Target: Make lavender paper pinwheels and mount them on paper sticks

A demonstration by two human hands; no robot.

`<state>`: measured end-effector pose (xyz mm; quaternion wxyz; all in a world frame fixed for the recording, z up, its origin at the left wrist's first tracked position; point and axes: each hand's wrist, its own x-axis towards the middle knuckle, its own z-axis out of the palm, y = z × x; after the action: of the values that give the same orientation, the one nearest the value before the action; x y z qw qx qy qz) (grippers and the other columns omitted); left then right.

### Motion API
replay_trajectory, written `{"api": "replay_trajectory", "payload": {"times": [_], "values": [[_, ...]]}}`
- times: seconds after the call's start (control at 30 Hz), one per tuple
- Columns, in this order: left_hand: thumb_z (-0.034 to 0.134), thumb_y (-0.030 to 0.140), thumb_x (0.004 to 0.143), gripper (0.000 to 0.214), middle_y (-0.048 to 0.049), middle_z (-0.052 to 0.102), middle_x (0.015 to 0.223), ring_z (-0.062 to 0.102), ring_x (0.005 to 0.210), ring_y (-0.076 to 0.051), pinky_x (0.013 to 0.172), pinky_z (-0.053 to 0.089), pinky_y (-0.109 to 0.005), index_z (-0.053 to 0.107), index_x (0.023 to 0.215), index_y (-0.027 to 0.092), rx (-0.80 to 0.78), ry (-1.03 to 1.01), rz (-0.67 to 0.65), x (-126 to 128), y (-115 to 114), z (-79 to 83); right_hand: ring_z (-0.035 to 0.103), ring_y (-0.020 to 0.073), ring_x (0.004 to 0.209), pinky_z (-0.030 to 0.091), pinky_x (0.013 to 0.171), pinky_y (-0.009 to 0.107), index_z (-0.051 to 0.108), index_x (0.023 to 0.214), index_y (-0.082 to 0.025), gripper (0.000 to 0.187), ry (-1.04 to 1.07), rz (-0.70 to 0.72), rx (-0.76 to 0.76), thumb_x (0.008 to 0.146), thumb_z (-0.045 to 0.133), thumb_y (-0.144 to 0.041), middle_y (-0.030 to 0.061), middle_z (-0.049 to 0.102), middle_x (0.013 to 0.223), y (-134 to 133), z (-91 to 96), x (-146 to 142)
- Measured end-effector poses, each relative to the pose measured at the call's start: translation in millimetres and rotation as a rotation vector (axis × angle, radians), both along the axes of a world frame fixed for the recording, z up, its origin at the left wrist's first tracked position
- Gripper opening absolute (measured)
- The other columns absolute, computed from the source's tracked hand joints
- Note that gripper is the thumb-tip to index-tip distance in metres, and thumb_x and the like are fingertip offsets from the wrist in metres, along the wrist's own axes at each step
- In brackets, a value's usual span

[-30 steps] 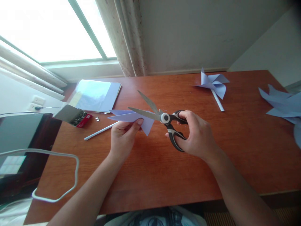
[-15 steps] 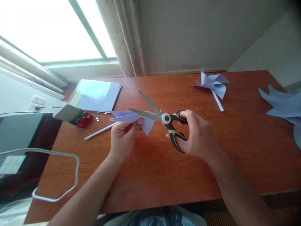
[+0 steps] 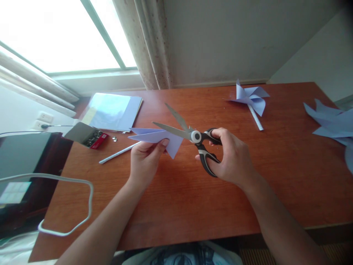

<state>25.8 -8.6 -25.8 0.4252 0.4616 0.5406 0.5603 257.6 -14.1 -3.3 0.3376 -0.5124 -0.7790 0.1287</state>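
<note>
Here our left hand (image 3: 145, 162) pinches the folded pale-blue paper triangle (image 3: 150, 137) above the reddish wooden surface (image 3: 179, 206). Our right hand (image 3: 234, 158) grips black-handled steel scissors (image 3: 195, 136), their spread blades pointing left along the paper's length.

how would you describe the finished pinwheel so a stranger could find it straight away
Start at the reddish wooden table and go to its far edge, right of the curtain. There lies the pinwheel, pale blue, beyond the right hand. Unlike the loose blue paper pieces at the table's right edge, it alone has folded vanes on a white stick.
</note>
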Motion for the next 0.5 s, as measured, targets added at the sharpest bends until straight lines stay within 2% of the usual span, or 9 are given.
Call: {"api": "replay_trajectory", "payload": {"times": [0.17, 0.27, 0.37, 0.43, 0.5], "values": [[0.084, 0.041, 0.074, 0.024, -0.0001, 0.071, 0.064, 0.06, 0.054, -0.012, 0.053, 0.051, -0.023, 0.076, 0.074, 0.018, -0.063, -0.082, 0.026, 0, 1, -2.0, 0.072, 0.0296, 0.087, 0.058, 0.075, 0.042, 0.054, 0.111, -0.02, 0.046, 0.037, -0.101, -0.084, 0.079, 0.077, -0.044, 0.0106, 0.071, 0.097, 5, -6.4, 4], [0.084, 0.039, 0.075, 0.022, 0.0001, 0.072, 0.066, 0.06, 0.055, -0.011, 0.054, 0.051, -0.022, 0.077, 0.077, 0.018, -0.068, -0.12, 0.012, 0, 1, -2.7, 0.07, 0.0278, 0.08, 0.055, 0.07, 0.04, 0.058, 0.1, -0.02, 0.039, 0.036, -0.148, -0.232, 0.076, 0.079, -0.044, 0.0085, 0.071, 0.09, 9, -9.8, 6], [0.084, 0.037, 0.076, 0.019, 0.0001, 0.074, 0.07, 0.061, 0.058, -0.011, 0.056, 0.052, -0.021, 0.078, 0.08, 0.019, -0.07, -0.149, -0.004, 1, 0, -2.0, 0.066, 0.0222, 0.069, 0.053, 0.063, 0.034, 0.06, 0.087, -0.02, 0.037, 0.24, -0.079, -0.564, 0.077, 0.078, -0.051, 0.0049, 0.069, 0.078, 11, -5.8, 9], [0.083, 0.037, 0.076, 0.019, -0.0005, 0.075, 0.072, 0.062, 0.06, -0.012, 0.057, 0.052, -0.021, 0.078, 0.081, 0.019, -0.073, -0.152, -0.006, 1, 0, -0.8, 0.065, 0.0191, 0.067, 0.052, 0.06, 0.03, 0.061, 0.084, -0.019, 0.041, 0.48, 0.073, -0.841, 0.081, 0.072, -0.058, 0.0051, 0.068, 0.076, 12, 0.2, 12], [0.083, 0.036, 0.077, 0.019, -0.0005, 0.075, 0.073, 0.062, 0.06, -0.012, 0.057, 0.052, -0.021, 0.079, 0.082, 0.018, -0.069, -0.158, -0.005, 2, 0, 0.6, 0.064, 0.017, 0.067, 0.051, 0.06, 0.027, 0.062, 0.083, -0.017, 0.046, 0.677, 0.234, -1.05, 0.086, 0.064, -0.063, 0.0064, 0.068, 0.078, 12, 6.0, 15]]}}
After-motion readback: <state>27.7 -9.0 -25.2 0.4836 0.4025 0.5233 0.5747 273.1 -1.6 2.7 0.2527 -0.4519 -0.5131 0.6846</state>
